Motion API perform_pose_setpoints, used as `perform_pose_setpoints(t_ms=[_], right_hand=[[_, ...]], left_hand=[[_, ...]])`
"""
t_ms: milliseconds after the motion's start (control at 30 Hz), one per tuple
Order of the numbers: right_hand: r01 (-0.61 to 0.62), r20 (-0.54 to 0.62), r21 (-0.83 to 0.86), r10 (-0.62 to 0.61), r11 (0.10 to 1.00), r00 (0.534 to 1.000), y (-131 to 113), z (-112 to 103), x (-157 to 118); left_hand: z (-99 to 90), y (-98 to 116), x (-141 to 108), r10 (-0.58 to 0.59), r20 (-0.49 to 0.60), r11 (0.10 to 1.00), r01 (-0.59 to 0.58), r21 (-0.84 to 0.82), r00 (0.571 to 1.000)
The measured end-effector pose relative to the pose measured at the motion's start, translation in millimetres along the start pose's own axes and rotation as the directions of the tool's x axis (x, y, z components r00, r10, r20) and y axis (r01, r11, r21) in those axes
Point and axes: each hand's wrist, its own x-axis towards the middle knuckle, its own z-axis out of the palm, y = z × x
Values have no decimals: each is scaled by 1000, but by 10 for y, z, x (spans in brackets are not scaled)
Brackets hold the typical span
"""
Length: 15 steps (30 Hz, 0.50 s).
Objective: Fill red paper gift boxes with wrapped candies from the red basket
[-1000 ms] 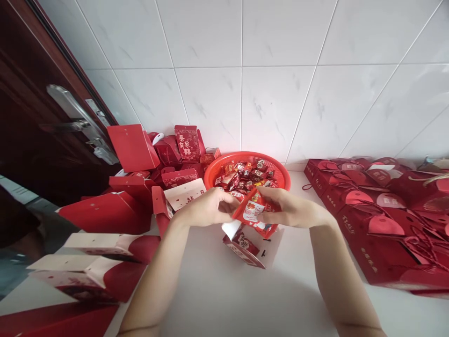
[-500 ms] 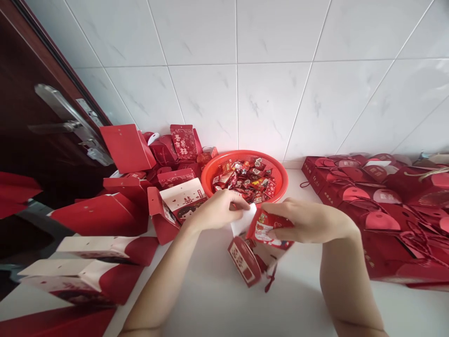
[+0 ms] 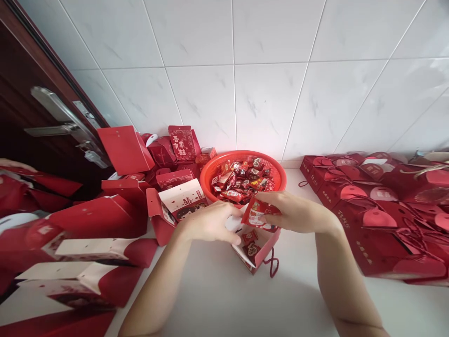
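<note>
Far left: another person's hand (image 3: 16, 164) shows above red packaging at the edge of view; we cannot tell what it holds. Next, red and cream boxes (image 3: 131, 217) crowd the table (image 3: 206, 290), with a picture-printed box (image 3: 184, 194) just beside our working spot.

Centre: the left grip (image 3: 210, 222) pinches a small carton (image 3: 267, 247) at its left side, by the white flap (image 3: 232, 223). The carton sits on the table, wrapped sweets (image 3: 251, 250) inside, cord loop (image 3: 272, 266) hanging at its near right corner. We judge it light thin card, firm along the folds, easily creased mid-panel; best held low, near a fold. Behind it stands a red basket (image 3: 279, 180) of sweets.

Right of centre: the right grip (image 3: 294, 213) grasps a red packet (image 3: 255, 213), thumb across its face, above the carton's far side. We expect light, slick, pliable film, with contents perhaps crushable; we favour a gentle edge hold over squeezing the middle.

Far right: tied red boxes (image 3: 351, 215), well apart from both grips.
</note>
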Motion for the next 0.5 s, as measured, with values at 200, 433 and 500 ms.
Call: perform_pose_setpoints(t_ms=[200,433,500], right_hand=[[-79,67,-67,84,995,994,-67,111,83],[104,197,-102,-82,989,977,-123,116,155],[140,221,-176,-99,974,970,-170,135,194]], left_hand=[[-79,-21,-20,14,112,999,-18,39,994],[-61,-69,-15,34,104,999,-34,-2,994],[-57,-57,-15,19,133,1000,-17,-10,991]])
